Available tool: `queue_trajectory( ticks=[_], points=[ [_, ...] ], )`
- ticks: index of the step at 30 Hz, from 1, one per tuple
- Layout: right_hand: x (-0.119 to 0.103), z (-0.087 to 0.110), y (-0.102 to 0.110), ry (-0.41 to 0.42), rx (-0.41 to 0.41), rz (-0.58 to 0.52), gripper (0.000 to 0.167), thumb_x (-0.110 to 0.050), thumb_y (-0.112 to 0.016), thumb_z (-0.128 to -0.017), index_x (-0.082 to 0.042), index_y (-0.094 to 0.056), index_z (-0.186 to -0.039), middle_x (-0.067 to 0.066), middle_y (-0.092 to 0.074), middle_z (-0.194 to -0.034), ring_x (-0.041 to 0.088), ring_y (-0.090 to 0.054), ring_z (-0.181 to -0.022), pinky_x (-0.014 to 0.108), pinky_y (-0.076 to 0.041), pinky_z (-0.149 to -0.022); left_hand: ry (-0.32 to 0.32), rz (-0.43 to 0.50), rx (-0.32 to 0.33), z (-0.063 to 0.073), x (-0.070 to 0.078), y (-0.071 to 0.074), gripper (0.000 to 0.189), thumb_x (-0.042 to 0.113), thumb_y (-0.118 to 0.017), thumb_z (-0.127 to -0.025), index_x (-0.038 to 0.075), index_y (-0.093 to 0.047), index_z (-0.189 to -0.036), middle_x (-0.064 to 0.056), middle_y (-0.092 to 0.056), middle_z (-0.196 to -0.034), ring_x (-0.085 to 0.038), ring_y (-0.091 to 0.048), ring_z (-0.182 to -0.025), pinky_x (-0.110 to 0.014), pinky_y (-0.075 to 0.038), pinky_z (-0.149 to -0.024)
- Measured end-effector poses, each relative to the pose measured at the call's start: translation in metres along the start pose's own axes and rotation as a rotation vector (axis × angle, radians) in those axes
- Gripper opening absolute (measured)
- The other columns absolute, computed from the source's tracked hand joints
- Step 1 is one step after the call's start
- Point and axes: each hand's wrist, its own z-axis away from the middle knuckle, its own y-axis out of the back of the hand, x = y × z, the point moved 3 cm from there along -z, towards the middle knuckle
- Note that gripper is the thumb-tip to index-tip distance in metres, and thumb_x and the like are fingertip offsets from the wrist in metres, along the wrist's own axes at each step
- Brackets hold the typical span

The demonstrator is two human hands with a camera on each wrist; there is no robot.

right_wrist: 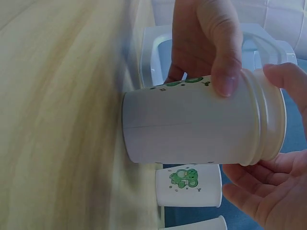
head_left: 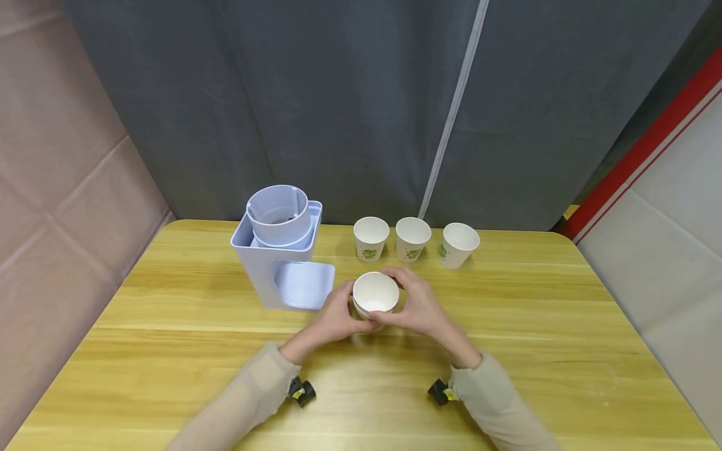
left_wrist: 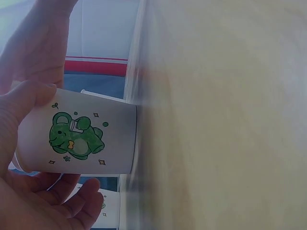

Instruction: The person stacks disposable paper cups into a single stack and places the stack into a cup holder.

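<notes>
A pale-blue device [head_left: 258,266] with a cylinder [head_left: 279,232] in its open top stands at left, three paper cups [head_left: 413,241] line up behind, and the left hand [head_left: 336,315] and right hand [head_left: 420,305] pinch one stack of nested cups [head_left: 376,293], number unclear, in front of the row at the wooden tabletop [head_left: 536,332].

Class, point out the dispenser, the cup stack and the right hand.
Dispenser [head_left: 259,268]: head view, on its outer wall.
Cup stack [right_wrist: 192,128]: right wrist view, on its side wall.
Right hand [head_left: 422,307]: head view, on its back.
</notes>
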Motion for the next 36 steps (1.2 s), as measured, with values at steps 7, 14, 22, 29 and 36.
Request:
queue_trajectory(
  ticks=[7,14,22,29,36],
  points=[
    [0.005,0.002,-0.004,0.004,-0.01,-0.005,0.068,-0.025,-0.085,-0.062,0.003,-0.056,-0.117,0.015,-0.06,-0.109,0.028,-0.059,-0.098,0.044,-0.051,-0.082,0.001,-0.004,-0.013,0.0,0.001,0.001,0.071,0.016,-0.084,-0.062,-0.006,-0.052,-0.121,-0.017,-0.059,-0.112,-0.03,-0.056,-0.103,-0.044,-0.045,-0.091],
    [0.006,0.004,-0.007,-0.001,-0.019,-0.01,0.071,-0.024,-0.085,-0.064,0.005,-0.053,-0.12,0.017,-0.059,-0.111,0.032,-0.059,-0.098,0.045,-0.051,-0.082,-0.004,-0.001,-0.022,-0.001,-0.001,0.0,0.071,0.016,-0.084,-0.062,-0.006,-0.051,-0.122,-0.018,-0.058,-0.113,-0.03,-0.056,-0.103,-0.044,-0.045,-0.091],
    [0.006,0.005,-0.003,-0.006,0.0,-0.051,0.067,-0.016,-0.083,-0.068,0.007,-0.052,-0.123,0.018,-0.058,-0.115,0.03,-0.057,-0.106,0.042,-0.048,-0.09,-0.007,-0.009,-0.01,0.0,0.002,0.001,0.07,0.02,-0.085,-0.063,-0.004,-0.053,-0.121,-0.014,-0.06,-0.109,-0.027,-0.057,-0.1,-0.041,-0.046,-0.088],
    [0.014,0.006,0.006,-0.064,0.038,-0.069,0.059,-0.011,-0.076,-0.076,0.007,-0.051,-0.125,0.019,-0.058,-0.117,0.032,-0.056,-0.107,0.048,-0.045,-0.092,-0.01,-0.02,0.003,0.0,0.002,0.0,0.07,0.019,-0.086,-0.061,-0.003,-0.054,-0.12,-0.013,-0.06,-0.108,-0.026,-0.058,-0.099,-0.041,-0.046,-0.088],
    [0.029,0.012,0.021,-0.131,0.077,-0.072,0.06,-0.01,-0.077,-0.076,0.005,-0.051,-0.127,0.02,-0.058,-0.117,0.034,-0.055,-0.108,0.05,-0.042,-0.095,-0.011,-0.019,0.003,0.0,0.001,0.0,0.071,0.017,-0.086,-0.06,-0.004,-0.054,-0.119,-0.014,-0.06,-0.108,-0.028,-0.058,-0.1,-0.042,-0.045,-0.09]
  ],
)
